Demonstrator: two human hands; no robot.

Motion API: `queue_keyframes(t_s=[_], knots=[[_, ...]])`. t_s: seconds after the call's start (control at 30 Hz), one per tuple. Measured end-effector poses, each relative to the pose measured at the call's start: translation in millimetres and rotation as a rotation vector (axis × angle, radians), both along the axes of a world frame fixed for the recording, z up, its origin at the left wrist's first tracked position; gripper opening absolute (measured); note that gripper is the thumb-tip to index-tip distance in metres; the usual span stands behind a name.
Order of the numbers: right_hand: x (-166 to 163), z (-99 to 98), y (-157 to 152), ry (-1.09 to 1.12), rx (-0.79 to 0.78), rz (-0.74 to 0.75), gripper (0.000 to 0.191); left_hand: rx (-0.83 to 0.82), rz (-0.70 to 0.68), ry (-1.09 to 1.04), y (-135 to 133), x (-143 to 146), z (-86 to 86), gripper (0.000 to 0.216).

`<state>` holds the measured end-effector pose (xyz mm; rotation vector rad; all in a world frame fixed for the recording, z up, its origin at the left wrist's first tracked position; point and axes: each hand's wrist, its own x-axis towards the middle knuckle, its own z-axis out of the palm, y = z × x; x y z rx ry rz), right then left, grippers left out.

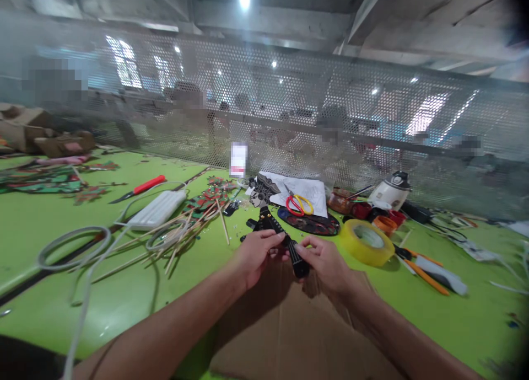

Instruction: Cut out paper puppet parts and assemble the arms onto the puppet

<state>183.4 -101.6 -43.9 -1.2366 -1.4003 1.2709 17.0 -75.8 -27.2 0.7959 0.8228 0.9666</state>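
Observation:
A black shadow puppet (270,221) with a pale cut-out face and an ornate headpiece lies over the near middle of the table. My left hand (259,254) pinches its black body, with the thumb on top. From the other side, my right hand (324,261) grips the edge of a ribbed black part that points toward me; its fingers are curled. Just beyond the puppet are red-and-yellow-handled scissors (298,204) on a dark paint-stained oval palette (309,223). Under my hands lies a brown cardboard sheet (285,325).
Yellow tape (366,242), orange-handled pliers (432,275) and paint pots (384,224) stand to the right. Thin sticks (182,239), a white power strip (159,210) with its cable, and a red-handled knife (149,185) lie left. A perforated metal screen (281,110) closes the back.

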Motion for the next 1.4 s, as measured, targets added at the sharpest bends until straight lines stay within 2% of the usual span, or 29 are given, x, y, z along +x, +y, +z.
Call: queue_keyframes(t_s=[0.33,0.53,0.67,0.8,0.93,1.1,1.23,1.4], knots=[[-7,0.7,-3,0.001,-0.012,-0.030,0.047,0.040,0.012,0.001,-3,3,-6.3,0.023],[-8,0.4,-4,-0.036,-0.024,-0.057,0.045,0.051,0.011,0.025,-9,7,-8.5,0.016],[-12,-0.9,-7,-0.062,-0.041,-0.037,0.045,0.079,0.056,0.070,-7,7,-11.4,0.012],[-10,0.0,-4,-0.121,0.019,-0.025,0.043,0.098,0.119,0.076,4,-1,-5.7,0.012],[2,5.6,17,-0.232,0.087,-0.010,0.034,0.136,0.259,0.066,23,-21,6.8,0.016],[5,11.0,65,-0.498,0.101,0.058,0.025,0.197,0.429,0.023,37,-39,20.3,0.025],[-11,9.5,97,-0.708,0.145,0.096,0.017,0.231,0.477,0.021,37,-40,23.9,0.028],[-38,5.0,114,-0.856,0.249,0.159,0.020,0.255,0.520,0.043,39,-42,25.1,0.027]])
